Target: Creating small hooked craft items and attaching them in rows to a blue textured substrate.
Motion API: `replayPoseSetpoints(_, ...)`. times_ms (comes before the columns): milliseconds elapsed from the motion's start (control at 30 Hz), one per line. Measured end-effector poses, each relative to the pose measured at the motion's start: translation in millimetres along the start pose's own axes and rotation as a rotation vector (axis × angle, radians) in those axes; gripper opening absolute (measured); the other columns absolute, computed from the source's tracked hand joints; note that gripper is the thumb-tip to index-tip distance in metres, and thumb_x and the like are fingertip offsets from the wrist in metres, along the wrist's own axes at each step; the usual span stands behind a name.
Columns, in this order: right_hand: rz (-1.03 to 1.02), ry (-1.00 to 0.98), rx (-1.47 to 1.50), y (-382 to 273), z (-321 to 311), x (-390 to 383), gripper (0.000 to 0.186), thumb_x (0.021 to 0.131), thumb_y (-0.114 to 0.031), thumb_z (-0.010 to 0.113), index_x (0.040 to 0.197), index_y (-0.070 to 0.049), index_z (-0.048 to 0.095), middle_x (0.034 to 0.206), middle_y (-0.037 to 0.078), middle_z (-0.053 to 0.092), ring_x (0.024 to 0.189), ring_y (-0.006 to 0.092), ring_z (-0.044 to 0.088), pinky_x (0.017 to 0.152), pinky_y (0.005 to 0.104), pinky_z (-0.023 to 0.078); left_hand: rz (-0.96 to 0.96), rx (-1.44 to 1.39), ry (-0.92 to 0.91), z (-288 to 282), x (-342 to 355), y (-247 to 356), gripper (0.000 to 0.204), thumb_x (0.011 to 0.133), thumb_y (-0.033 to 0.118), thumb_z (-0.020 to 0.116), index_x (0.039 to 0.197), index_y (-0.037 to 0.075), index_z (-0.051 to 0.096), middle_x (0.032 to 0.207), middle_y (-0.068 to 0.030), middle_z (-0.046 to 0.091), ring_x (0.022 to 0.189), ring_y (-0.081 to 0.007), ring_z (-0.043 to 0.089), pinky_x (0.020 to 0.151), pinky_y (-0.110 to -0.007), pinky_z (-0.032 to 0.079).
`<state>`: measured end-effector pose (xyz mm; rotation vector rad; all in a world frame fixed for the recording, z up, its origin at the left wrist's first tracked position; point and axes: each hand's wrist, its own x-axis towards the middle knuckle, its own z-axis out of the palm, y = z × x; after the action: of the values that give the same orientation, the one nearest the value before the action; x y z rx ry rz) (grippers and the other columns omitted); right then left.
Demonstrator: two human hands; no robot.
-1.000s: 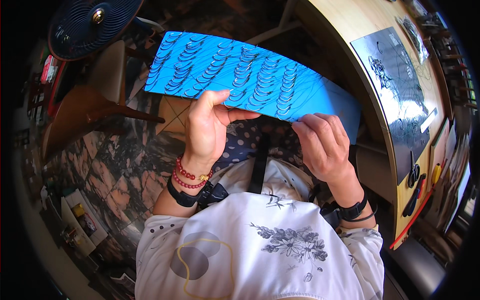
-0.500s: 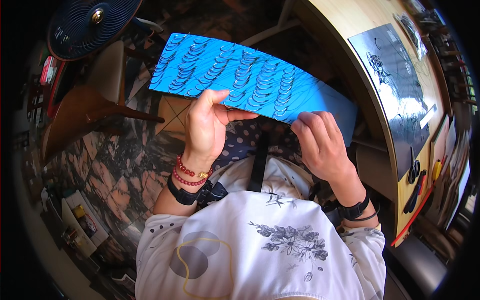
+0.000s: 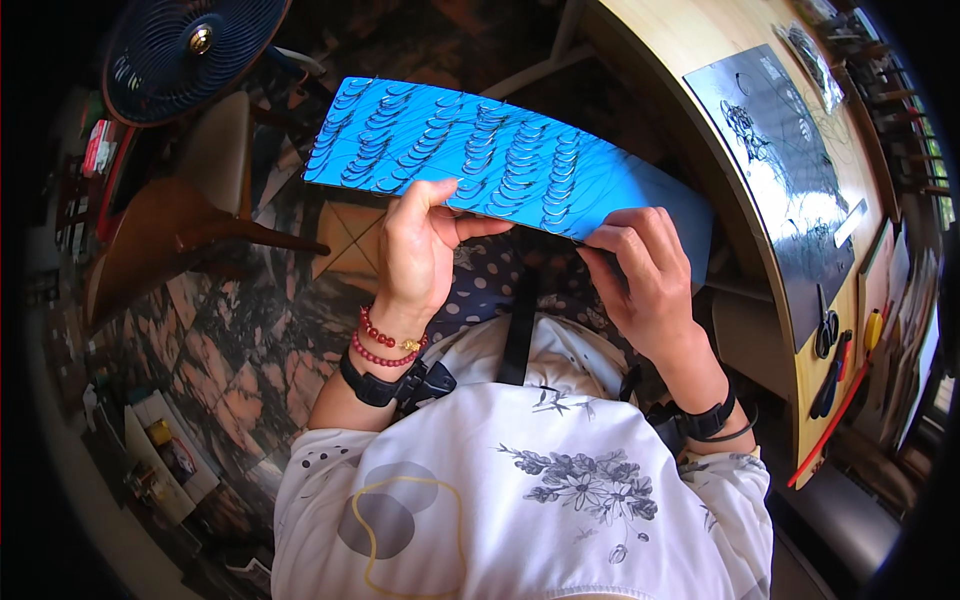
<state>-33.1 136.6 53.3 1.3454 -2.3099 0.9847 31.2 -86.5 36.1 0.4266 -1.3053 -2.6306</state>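
Note:
A long blue board [image 3: 630,185] is held above my lap, tilted with its right end nearer. Fish hooks [image 3: 520,170] lie on it in several slanting rows, with thin dark lines trailing to the right. My left hand [image 3: 415,240] grips the board's near edge, thumb on top beside the hooks and fingers underneath. At the near edge, right of the last row, my right hand [image 3: 645,270] has thumb and fingertips pinched together; what they hold, if anything, is too small to make out.
On the wooden table [image 3: 660,40] at right lies a dark glossy sheet [image 3: 790,190] with loose dark hooks or lines. Scissors [image 3: 826,330] and a red-handled tool [image 3: 845,350] lie near its end. At left stand a fan [image 3: 195,60] and a brown chair [image 3: 150,235].
My right hand has shifted slightly down and its fingers have turned, with the thumb now lower at the board's edge. The board dips slightly at its left end; my left hand keeps its grip.

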Motion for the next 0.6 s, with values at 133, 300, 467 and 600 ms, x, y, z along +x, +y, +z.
replayPoseSetpoints(133,0.014,0.013,-0.016,-2.6,-1.9,2.1,0.024,0.074,0.000,0.075,0.092,-0.003,0.059,0.089,0.011,0.055,0.077,0.0304,0.054,0.065,0.0393,0.044,-0.017,-0.012,-0.018,-3.6,0.1,-0.3,0.038,0.094,0.020,0.047,0.120,-0.004,0.059,0.109,-0.0148,0.069,0.095,-0.0244,0.070,0.078,-0.040,0.063)
replayPoseSetpoints(300,0.026,0.003,-0.054,-2.2,-1.0,3.1,0.023,0.074,-0.002,0.076,0.088,-0.004,0.058,0.087,0.010,0.053,0.077,0.0300,0.054,0.065,0.0396,0.044,-0.010,-0.020,0.017,2.4,-0.6,2.3,0.034,0.094,0.020,0.045,0.108,-0.004,0.065,0.100,-0.0145,0.071,0.090,-0.0240,0.070,0.079,-0.042,0.061)
replayPoseSetpoints(467,0.047,-0.033,-0.040,-1.6,-2.6,4.6,0.023,0.074,-0.004,0.076,0.087,-0.004,0.057,0.086,0.011,0.052,0.078,0.0300,0.053,0.066,0.0402,0.044,0.001,-0.026,0.018,3.6,-2.2,2.1,0.034,0.094,0.019,0.045,0.109,-0.005,0.064,0.101,-0.0143,0.071,0.090,-0.0246,0.070,0.079,-0.042,0.061)
replayPoseSetpoints(600,0.066,-0.069,-0.046,-0.9,-2.3,3.4,0.022,0.076,-0.003,0.074,0.088,-0.003,0.056,0.087,0.011,0.051,0.079,0.0308,0.052,0.069,0.0409,0.045,0.009,-0.012,0.019,5.1,-2.7,0.6,0.035,0.094,0.019,0.045,0.111,-0.006,0.062,0.102,-0.0145,0.070,0.090,-0.0257,0.070,0.079,-0.042,0.061)
